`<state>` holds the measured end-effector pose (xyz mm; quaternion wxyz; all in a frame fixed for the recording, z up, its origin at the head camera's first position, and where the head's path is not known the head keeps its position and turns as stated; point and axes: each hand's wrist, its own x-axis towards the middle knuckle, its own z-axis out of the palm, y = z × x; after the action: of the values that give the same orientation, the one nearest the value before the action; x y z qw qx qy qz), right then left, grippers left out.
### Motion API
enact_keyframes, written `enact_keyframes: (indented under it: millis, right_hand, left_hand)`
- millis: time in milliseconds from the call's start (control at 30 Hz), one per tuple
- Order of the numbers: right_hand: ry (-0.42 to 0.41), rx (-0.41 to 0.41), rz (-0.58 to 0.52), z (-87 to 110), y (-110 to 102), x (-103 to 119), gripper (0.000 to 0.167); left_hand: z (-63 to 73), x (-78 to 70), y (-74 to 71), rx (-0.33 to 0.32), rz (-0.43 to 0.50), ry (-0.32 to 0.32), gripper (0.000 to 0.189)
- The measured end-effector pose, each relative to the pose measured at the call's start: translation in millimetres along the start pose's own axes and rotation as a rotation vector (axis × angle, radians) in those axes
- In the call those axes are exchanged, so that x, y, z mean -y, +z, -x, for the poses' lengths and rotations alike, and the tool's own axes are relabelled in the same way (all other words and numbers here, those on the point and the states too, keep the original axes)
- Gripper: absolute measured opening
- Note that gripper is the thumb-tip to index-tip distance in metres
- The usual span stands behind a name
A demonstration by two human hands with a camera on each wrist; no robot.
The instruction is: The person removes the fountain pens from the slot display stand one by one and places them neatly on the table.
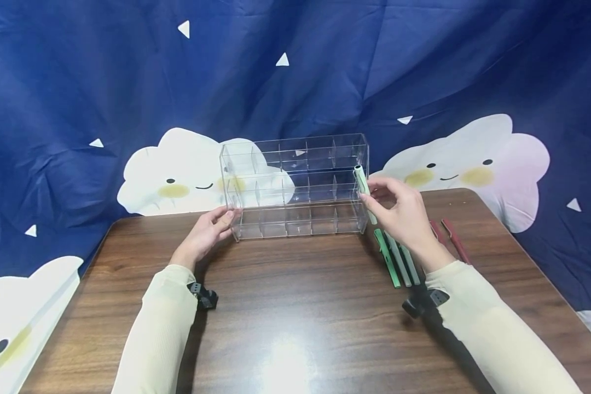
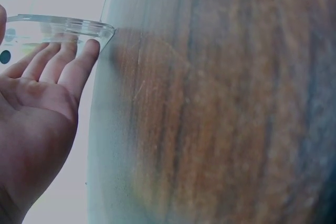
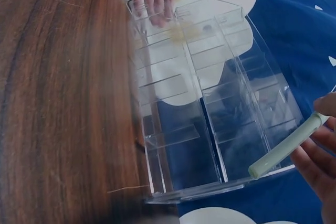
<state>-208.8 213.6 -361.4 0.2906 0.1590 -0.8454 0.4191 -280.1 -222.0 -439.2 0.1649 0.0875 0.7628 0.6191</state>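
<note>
A clear acrylic organizer (image 1: pixel 297 204) with three tiers of small compartments stands at the back of the table. My left hand (image 1: pixel 208 234) touches its left side; in the left wrist view the fingers (image 2: pixel 71 69) are straight against the clear panel. At the organizer's right end, my right hand (image 1: pixel 403 210) pinches a pale green pen (image 1: pixel 362 180) between thumb and fingers. The pen is tilted, its upper end leaning left, and overlaps the organizer's right edge in the head view. In the right wrist view the pale green pen (image 3: pixel 283 149) points toward the compartments.
To the right on the brown wooden table (image 1: pixel 285 295) lie a bright green pen (image 1: pixel 387 259) and two grey-green pens beside it. Farther right are two red pens (image 1: pixel 455 241), partly hidden by my right arm. A blue cloud-patterned cloth (image 1: pixel 325 71) hangs behind the table.
</note>
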Motion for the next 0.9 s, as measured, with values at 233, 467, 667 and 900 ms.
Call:
enact_keyframes:
  millis: [233,467,667,900]
  right_hand:
    - [0.048,-0.021,0.004,8.2,-10,-6,0.02]
    - [0.04,-0.027,0.025,14.7,-21,-15,0.02]
    - [0.06,-0.017,0.037,21.6,-29,-22,0.022]
    - [0.069,-0.032,0.05,28.9,-36,-32,0.024]
  left_hand:
    - [2.4,-1.3,1.3,-0.008,0.007,-0.018,0.069]
    - [2.4,-1.2,1.2,-0.011,0.001,-0.016,0.07]
    - [2.7,0.4,0.8,-0.009,-0.006,-0.013,0.072]
    - [2.4,-1.0,0.4,-0.002,-0.018,-0.009,0.07]
